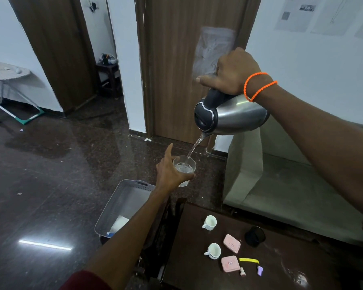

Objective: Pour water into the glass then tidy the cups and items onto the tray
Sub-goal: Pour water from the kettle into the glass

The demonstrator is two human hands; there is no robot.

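Pouring from kettle into a held glass, mid-frame.

The right hand (pixel 234 73) grips the handle of the steel kettle (pixel 233 115), tipped spout-down at centre right; a thin stream (pixel 194 146) falls into the glass (pixel 184 167), which the left hand (pixel 169 173) clasps from the side, index finger loose. The glass looks part full, though the level is hard to read. To pour well: keep the stream inside the far rim, hold the glass level, ease the tilt back before it brims. At lower right, two cups (pixel 210 222), two pink cases (pixel 232 243) and small bits wait on the table (pixel 281 273); the tray (pixel 117 203) sits lower centre, beside it.
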